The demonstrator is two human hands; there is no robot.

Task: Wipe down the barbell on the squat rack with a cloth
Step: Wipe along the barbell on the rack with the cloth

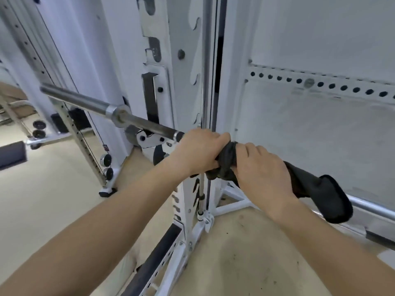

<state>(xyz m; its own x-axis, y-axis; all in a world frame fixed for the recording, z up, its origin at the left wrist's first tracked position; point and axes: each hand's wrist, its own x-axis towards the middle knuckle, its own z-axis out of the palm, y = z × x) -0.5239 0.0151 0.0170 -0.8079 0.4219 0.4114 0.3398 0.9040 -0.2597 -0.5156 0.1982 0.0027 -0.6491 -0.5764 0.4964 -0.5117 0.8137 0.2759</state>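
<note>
A steel barbell (149, 124) runs from the upper left down to the lower right across the white squat rack (188, 92). A dark cloth (316, 193) is wrapped around the bar's shaft and hangs off it to the right. My left hand (198, 150) is closed around the bar and the cloth's left end. Right beside it, my right hand (263, 171) grips the cloth-covered bar. The two hands touch. The bar under the hands and the cloth is hidden; it shows again at the lower right.
The rack's upright with its hooks stands just behind my hands. A white wall panel with a perforated strip (320, 84) fills the right. The rack's base beams (162, 263) lie on the tan floor below. A second perforated upright (85, 146) and small dark plates stand at the left.
</note>
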